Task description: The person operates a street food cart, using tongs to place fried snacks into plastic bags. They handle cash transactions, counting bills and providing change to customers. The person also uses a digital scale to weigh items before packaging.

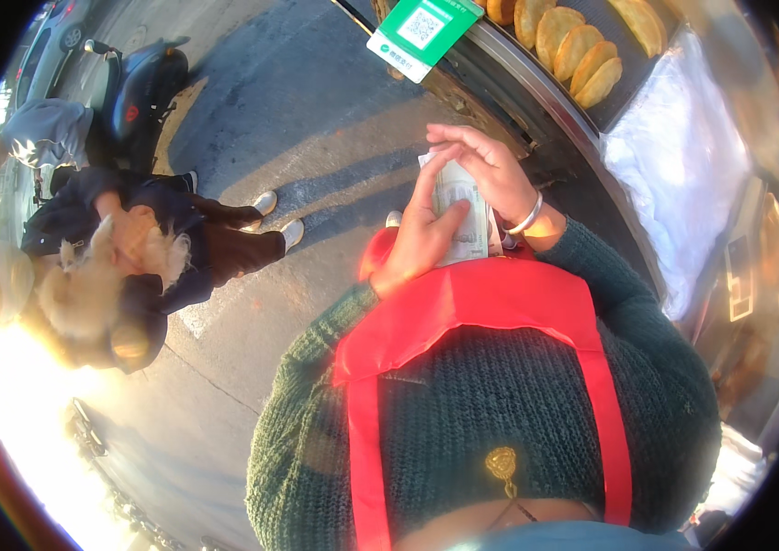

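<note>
A small stack of paper banknotes (462, 240) is held in front of my waist, just beyond the bib of the red apron (500, 293). My left hand (424, 227) grips the stack from the left, with its thumb laid flat across the top note. On the right side, my right hand (489, 172), wearing a silver-coloured bangle (528, 216) at the wrist, curves around the far edge of the notes. The fingertips of both hands meet at the far end. Part of the stack is covered by the fingers.
A metal-edged food stall (555, 89) stands to the right, holding several flat pastries (575, 52) and a clear plastic sheet (672, 165). A green payment-code sign (424, 31) hangs at its edge. On the left, a person (176, 227) holds a furry dog (83, 289) near a parked scooter (145, 96).
</note>
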The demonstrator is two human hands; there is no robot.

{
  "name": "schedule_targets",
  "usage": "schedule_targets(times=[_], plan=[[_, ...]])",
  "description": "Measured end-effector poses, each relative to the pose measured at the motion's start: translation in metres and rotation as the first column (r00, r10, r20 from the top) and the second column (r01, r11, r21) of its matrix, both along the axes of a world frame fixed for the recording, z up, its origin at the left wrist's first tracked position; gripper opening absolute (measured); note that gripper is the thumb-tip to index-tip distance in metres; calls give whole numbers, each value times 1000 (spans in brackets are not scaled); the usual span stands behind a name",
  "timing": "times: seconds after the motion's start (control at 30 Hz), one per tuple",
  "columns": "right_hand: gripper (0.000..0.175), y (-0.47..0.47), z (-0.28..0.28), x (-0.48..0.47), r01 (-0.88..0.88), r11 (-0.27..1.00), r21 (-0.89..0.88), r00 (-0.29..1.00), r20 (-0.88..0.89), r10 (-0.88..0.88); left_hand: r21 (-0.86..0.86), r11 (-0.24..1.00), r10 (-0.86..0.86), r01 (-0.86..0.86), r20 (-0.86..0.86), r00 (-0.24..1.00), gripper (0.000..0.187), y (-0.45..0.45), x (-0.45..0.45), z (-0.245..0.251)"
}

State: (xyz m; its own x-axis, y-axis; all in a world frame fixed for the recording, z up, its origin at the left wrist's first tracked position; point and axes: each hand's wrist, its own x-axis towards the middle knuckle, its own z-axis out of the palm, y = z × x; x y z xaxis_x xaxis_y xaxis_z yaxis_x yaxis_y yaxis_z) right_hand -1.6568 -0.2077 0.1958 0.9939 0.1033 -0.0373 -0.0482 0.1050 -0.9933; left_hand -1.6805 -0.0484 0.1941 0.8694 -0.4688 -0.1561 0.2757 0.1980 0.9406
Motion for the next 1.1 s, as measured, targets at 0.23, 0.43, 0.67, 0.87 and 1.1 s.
schedule_targets(times=[0.23,0.43,0.67,0.87,1.1], plan=[[47,-18,24,-1,48,639,-768,809,405,426,-330,939,-116,-92,-557,822,37,19,41,-3],[24,30,-1,12,268,930,254,948,-243,-207,-704,674,-361,-223,-578,732,47,18,43,-10],[24,35,-14,28,292,939,183,956,-95,-278,-242,945,117,-221,-381,917,29,19,42,-19],[22,29,-14,45,259,957,-132,955,-116,-275,-137,929,256,-344,-435,863,32,26,43,-24],[21,29,16,35,97,908,-407,869,479,122,-474,719,57,-508,-688,723,39,58,50,-13]])
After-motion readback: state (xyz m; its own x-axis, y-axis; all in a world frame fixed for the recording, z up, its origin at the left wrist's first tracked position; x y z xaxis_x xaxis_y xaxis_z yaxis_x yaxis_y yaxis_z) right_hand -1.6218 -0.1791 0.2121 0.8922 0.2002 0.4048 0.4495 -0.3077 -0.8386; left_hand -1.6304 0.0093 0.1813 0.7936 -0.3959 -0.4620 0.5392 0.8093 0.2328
